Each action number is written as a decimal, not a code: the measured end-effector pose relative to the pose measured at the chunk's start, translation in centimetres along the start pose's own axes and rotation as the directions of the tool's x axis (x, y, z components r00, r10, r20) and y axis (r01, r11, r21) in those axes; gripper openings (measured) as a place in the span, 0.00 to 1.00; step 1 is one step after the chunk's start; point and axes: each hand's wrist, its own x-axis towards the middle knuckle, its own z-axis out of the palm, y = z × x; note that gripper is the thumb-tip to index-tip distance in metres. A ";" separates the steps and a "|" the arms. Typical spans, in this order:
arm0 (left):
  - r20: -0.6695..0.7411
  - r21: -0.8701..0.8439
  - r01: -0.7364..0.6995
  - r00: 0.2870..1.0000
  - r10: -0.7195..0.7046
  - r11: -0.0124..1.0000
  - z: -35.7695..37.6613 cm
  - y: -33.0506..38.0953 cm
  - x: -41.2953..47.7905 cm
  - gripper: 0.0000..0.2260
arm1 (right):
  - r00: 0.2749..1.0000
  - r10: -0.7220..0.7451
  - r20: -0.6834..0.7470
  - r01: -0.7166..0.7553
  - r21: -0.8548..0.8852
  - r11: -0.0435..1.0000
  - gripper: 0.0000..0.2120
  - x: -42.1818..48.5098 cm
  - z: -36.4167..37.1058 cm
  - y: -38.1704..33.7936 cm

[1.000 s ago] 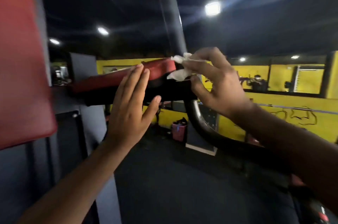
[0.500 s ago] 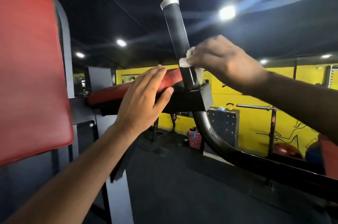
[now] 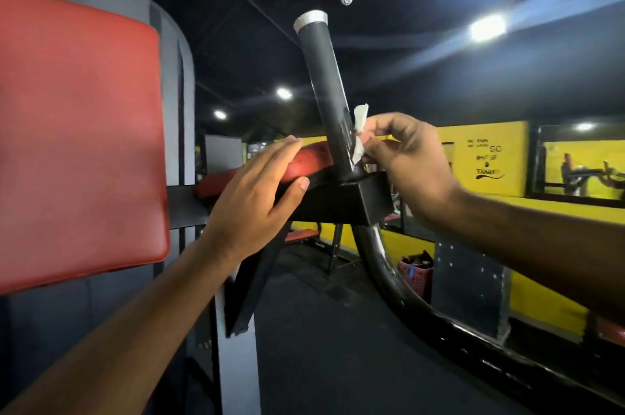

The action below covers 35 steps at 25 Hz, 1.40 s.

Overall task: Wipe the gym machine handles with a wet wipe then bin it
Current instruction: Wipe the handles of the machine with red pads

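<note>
A black upright handle with a silver cap rises from a black square bracket on the gym machine. My right hand pinches a crumpled white wet wipe against the right side of the handle near its base. My left hand lies flat with straight fingers on the red arm pad, thumb against the bracket's edge. Part of the wipe is hidden behind my right fingers.
A large red back pad fills the left. A curved black frame tube sweeps down to the right. A red basket stands on the dark floor by the yellow wall.
My right hand shifted from over the handle's front to its right side, lower near the base, with the wipe. The view tilted down a little. My left hand stayed on the pad.
</note>
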 end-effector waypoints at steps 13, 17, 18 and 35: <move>0.009 0.042 0.035 0.999 -0.036 0.998 -0.3 0.5 0.0 0.22 | 0.150 -0.509 0.848 0.936 -0.287 -0.202 0.14 7.2 -3.0 -3.7; 0.030 0.040 0.050 0.998 -0.051 0.998 -0.3 0.5 -0.1 0.24 | 0.346 -0.555 0.757 0.911 -0.413 0.005 0.14 5.3 -2.8 -3.6; 0.039 0.041 0.052 0.998 -0.054 0.998 -0.3 0.6 -0.1 0.24 | 0.373 -0.535 0.758 0.912 -0.407 0.059 0.14 4.4 -2.8 -3.1; 0.042 0.018 0.031 0.999 -0.031 0.999 -0.9 0.5 -0.1 0.25 | 0.908 0.377 0.182 -0.405 0.153 0.901 0.10 0.9 -0.4 -3.2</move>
